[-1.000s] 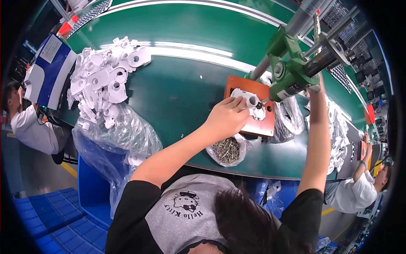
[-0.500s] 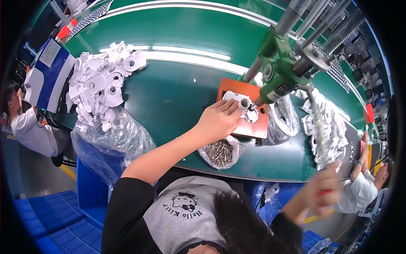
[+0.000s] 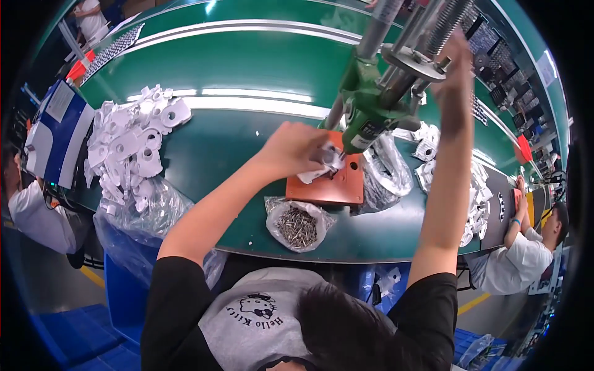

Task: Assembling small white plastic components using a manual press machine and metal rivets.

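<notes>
My left hand (image 3: 291,149) is closed on a white plastic part (image 3: 320,170), which it holds tilted over the orange block (image 3: 334,193). The hand covers some of the part. Just to the right of it stands a green press (image 3: 365,117) with its tip close above the block. My right hand (image 3: 455,71) is raised high beside the press's spring (image 3: 450,28), with the forearm stretched forward. Motion smears its fingers, so whether it grips the press's lever cannot be made out.
A clear bag of small metal pins (image 3: 297,227) lies before the block. White parts are heaped at left (image 3: 133,142) and right (image 3: 476,204). A grey plastic bag (image 3: 387,173) sits beside the press. Blue bins (image 3: 120,290) stand below the table edge. Co-workers (image 3: 516,253) sit at both sides.
My right hand has swung from low at the right up to the press's top. The white part, earlier on the block under my left hand, is now tilted in its grip. The view has shifted.
</notes>
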Action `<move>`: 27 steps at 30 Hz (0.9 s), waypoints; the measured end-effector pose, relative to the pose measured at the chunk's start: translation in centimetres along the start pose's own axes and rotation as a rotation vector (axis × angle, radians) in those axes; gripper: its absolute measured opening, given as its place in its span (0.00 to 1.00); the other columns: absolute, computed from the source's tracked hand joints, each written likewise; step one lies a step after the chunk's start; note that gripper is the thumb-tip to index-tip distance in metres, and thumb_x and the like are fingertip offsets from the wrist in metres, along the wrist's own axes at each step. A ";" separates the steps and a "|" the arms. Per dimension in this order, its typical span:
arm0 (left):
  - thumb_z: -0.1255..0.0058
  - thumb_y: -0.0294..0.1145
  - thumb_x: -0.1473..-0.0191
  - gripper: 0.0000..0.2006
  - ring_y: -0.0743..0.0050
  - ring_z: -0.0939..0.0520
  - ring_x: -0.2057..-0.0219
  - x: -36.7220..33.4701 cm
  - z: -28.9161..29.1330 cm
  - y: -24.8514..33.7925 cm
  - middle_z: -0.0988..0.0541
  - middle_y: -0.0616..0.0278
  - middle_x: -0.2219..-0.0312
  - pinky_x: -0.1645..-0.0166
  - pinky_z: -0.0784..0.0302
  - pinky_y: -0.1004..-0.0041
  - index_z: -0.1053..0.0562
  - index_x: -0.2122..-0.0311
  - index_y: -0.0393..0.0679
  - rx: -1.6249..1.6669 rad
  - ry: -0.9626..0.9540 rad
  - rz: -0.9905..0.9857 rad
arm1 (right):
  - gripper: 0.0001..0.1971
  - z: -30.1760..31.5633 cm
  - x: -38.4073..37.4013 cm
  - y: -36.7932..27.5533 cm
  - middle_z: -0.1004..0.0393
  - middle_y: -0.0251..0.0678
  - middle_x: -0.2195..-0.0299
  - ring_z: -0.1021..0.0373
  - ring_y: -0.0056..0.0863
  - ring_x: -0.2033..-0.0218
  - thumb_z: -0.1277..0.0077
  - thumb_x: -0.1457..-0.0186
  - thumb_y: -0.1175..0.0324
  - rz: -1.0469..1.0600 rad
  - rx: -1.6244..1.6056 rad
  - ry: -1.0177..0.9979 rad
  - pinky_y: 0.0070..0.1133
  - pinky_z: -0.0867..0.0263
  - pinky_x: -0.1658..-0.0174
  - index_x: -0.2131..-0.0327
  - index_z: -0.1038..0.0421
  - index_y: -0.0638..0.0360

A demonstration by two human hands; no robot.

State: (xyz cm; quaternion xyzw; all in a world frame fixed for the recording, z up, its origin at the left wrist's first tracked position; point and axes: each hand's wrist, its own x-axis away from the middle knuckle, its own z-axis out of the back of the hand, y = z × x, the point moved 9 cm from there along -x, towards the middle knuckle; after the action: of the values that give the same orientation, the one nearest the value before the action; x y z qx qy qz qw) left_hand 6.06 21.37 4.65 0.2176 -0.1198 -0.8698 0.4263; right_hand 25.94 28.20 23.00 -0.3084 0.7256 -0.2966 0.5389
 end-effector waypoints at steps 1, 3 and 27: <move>0.46 0.38 0.59 0.13 0.56 0.23 0.65 -0.1 0.3 -1.4 0.24 0.59 0.73 0.57 0.30 0.57 0.30 0.66 0.48 0.005 -0.061 0.111 | 0.22 -1.0 1.0 3.0 0.30 0.28 0.65 0.36 0.19 0.62 0.58 0.41 0.51 -0.393 0.074 -0.020 0.23 0.40 0.57 0.53 0.31 0.57; 0.46 0.39 0.59 0.13 0.52 0.22 0.70 0.0 2.3 -5.2 0.23 0.54 0.74 0.66 0.26 0.59 0.30 0.68 0.44 -0.095 0.131 0.348 | 0.21 2.3 1.2 7.2 0.31 0.27 0.60 0.38 0.19 0.61 0.59 0.41 0.55 -0.357 0.309 -0.116 0.18 0.44 0.55 0.50 0.34 0.58; 0.47 0.41 0.54 0.31 0.41 0.33 0.47 16.3 12.6 -31.6 0.39 0.35 0.47 0.47 0.39 0.44 0.42 0.46 0.41 -0.705 0.063 0.942 | 0.12 37.0 3.5 8.9 0.28 0.51 0.68 0.32 0.50 0.68 0.54 0.47 0.62 0.212 1.917 0.178 0.40 0.38 0.65 0.61 0.31 0.57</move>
State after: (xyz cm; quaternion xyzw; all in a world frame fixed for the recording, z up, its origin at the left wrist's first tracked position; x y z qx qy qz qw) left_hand -30.56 27.94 -1.22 0.0117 0.1056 -0.5672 0.8167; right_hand 59.74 27.53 5.17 0.3524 0.2380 -0.7347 0.5287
